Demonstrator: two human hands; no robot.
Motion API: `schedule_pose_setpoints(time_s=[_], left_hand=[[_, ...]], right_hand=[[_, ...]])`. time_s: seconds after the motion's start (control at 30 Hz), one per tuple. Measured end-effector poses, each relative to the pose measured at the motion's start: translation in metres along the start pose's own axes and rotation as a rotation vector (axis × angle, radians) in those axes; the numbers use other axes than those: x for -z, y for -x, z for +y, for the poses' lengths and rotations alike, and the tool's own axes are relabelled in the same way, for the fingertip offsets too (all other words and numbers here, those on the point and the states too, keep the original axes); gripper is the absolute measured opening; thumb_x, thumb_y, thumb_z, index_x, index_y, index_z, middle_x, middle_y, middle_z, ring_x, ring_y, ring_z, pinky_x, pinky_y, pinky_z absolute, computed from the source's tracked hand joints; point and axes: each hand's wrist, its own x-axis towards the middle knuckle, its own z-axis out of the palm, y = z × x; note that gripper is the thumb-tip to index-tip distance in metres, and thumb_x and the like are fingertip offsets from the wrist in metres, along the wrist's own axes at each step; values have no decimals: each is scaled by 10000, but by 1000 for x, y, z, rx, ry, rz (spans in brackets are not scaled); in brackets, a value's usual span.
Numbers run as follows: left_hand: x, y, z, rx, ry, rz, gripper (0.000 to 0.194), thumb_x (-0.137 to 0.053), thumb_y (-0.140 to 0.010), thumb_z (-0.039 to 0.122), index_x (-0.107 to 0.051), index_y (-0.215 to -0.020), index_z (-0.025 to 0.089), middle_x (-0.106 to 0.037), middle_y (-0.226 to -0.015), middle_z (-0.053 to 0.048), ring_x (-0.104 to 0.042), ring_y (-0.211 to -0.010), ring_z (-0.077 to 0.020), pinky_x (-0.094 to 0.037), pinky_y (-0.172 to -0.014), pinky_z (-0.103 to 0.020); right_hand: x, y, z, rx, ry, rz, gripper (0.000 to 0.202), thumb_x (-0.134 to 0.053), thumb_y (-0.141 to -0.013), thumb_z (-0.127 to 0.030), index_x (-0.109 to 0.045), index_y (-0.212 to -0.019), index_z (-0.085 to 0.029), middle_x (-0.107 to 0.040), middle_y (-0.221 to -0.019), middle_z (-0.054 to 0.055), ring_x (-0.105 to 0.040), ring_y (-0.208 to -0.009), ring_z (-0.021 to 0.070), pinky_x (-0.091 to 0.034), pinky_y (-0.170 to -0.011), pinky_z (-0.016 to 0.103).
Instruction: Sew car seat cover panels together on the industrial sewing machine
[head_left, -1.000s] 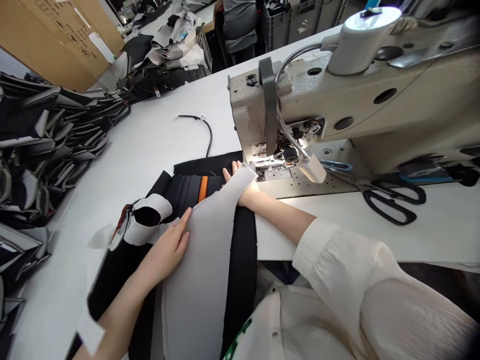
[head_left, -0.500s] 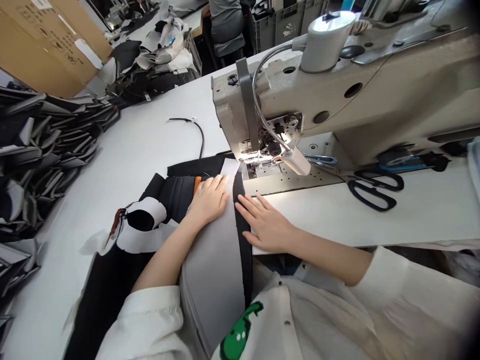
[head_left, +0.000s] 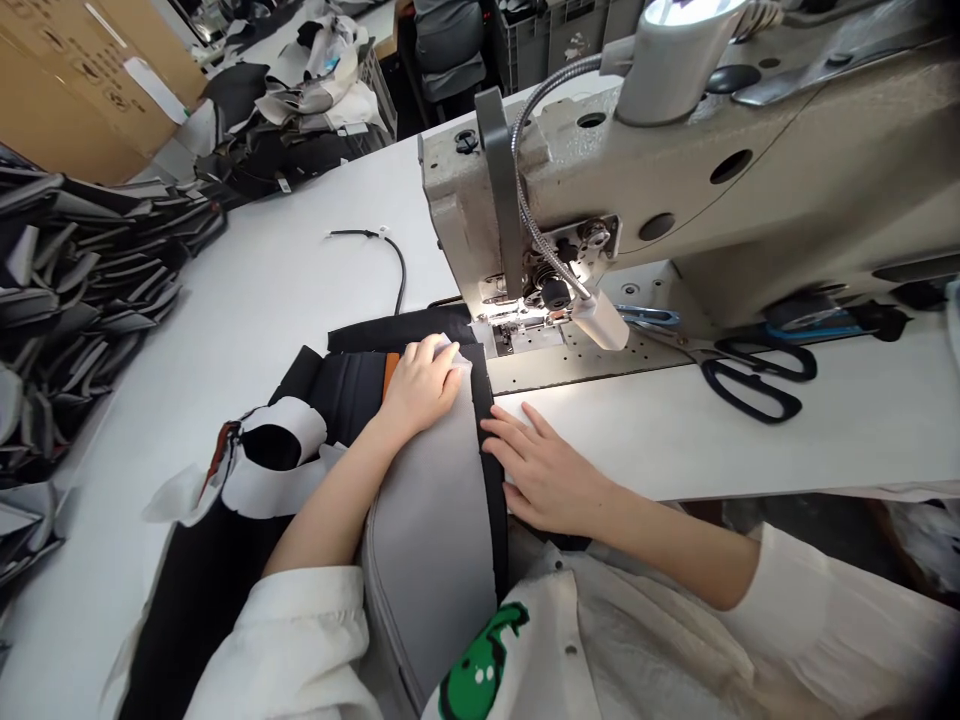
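Left grip closes on far end of grey panel, fingertips at its bent-up edge; right grip open, fingers spread, tips on black fabric along panel's right side. White surface under everything. Sewing machine on right, its lit needle area just beyond left grip. Fabric stack far left. Panel lies on the black fabric, in front of machine, near end at the person's shirt. Scissors right of needle area. Black cord beyond fabric. Orange strip just beside left grip.

The panel is grey, the strip orange.
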Motion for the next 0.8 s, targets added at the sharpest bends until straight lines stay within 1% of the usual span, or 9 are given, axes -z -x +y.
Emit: schedule_pose_setpoints(time_s=[0.13, 0.23, 0.3, 0.4, 0.47, 0.53, 0.63, 0.73, 0.8], left_hand=[[-1, -8, -6, 26, 6, -59, 456, -313, -929, 367, -466, -1330, 212, -447, -1409, -65, -400, -1239, -299, -347, -992, -483], [-2, -10, -10, 40, 28, -86, 525, -313, -926, 398, -371, -1394, 167, -417, -1432, -88, -343, -1295, -325, -277, -1042, -506], [0, -10, -9, 54, 41, -87, 575, -333, -917, 414, -313, -1416, 128, -433, -1413, -125, -353, -1287, -331, -273, -1043, -497], [4, -9, 0, 115, -11, -64, 556, -382, -896, 437, -408, -1331, 91, -585, -1212, -182, -470, -1151, -342, -347, -954, -496], [5, -7, 9, 166, -86, -26, 498, -409, -884, 444, -505, -1208, 78, -651, -1020, -191, -519, -1032, -355, -370, -885, -512], [3, -5, 15, 178, -131, 22, 458, -408, -888, 433, -538, -1149, 80, -653, -995, -194, -527, -986, -357, -372, -859, -519], [-5, -4, 16, 128, -125, 85, 463, -372, -913, 404, -498, -1239, 101, -572, -1221, -186, -493, -1084, -351, -375, -893, -503], [-10, -2, 15, 84, -94, 114, 484, -342, -928, 369, -448, -1311, 93, -439, -1381, -187, -449, -1188, -335, -387, -938, -476], [-10, 3, 19, 35, -45, 88, 468, -310, -938, 319, -462, -1296, 57, -464, -1358, -194, -467, -1196, -308, -393, -970, -446]], right_hand=[[4, 10, -6, 136, -35, -69, 482, -558, -808, -266, -487, -1259, -111, -512, -1265, 128, -288, -1340, 274, -199, -1130, 517], [-2, 17, -7, 154, -25, -52, 329, -557, -843, -268, -561, -1149, -147, -572, -1150, 91, -360, -1301, 245, -236, -1129, 476], [-9, 20, -8, 166, 5, -16, 297, -538, -862, -248, -569, -1141, -150, -580, -1149, 86, -371, -1297, 233, -263, -1122, 461], [-18, 22, -10, 191, 125, 59, 465, -502, -862, -146, -445, -1323, -125, -498, -1320, 116, -330, -1330, 261, -281, -1096, 525], [-22, 22, -14, 157, 175, 97, 504, -483, -850, -102, -417, -1350, -106, -465, -1367, 121, -332, -1331, 266, -296, -1086, 527], [-24, 22, -18, 83, 182, 114, 485, -533, -834, -154, -466, -1309, -85, -465, -1372, 131, -358, -1316, 266, -305, -1089, 501], [-25, 23, -22, -11, 202, 133, 579, -647, -789, -314, -490, -1287, -65, -456, -1373, 170, -371, -1306, 283, -294, -1093, 496], [-28, 23, -25, -63, 255, 130, 749, -681, -751, -460, -448, -1325, -40, -418, -1396, 194, -295, -1343, 315, -256, -1091, 543], [-30, 23, -26, -91, 274, 110, 834, -680, -726, -522, -423, -1342, -21, -346, -1440, 198, -232, -1365, 332, -243, -1088, 564]])
